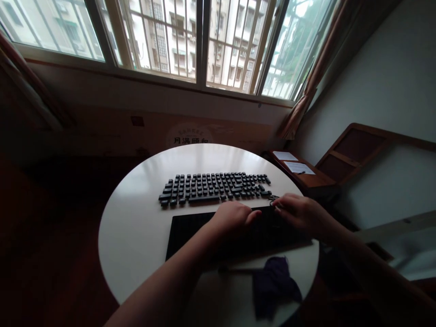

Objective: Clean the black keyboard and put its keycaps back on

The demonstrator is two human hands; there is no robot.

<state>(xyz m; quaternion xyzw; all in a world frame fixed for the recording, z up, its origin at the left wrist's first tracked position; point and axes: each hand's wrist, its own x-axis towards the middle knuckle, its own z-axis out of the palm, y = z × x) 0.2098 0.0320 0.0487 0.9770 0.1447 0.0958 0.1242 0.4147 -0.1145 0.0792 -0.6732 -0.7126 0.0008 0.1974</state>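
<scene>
A black keyboard base (194, 229) lies on the round white table in front of me, with most of its surface in shadow. My left hand (235, 213) is closed at its far edge, thumb pointing right and the other fingers curled out of sight. At the base's far right corner my right hand (293, 209) is pinched, fingers together. Beside those fingertips are thin dark wire loops (273, 198); what the pinch holds is too small to make out. Just beyond the base, loose black keycaps (211, 185) stand in rows, laid out like a keyboard.
A dark purple cloth (275, 286) lies near the table's (129, 227) front edge, beside a dark stick-like handle (235, 271). To the right, papers (299, 168) and a pen (301, 172) rest on a wooden chair (316, 179). Barred windows (200, 45) line the far wall.
</scene>
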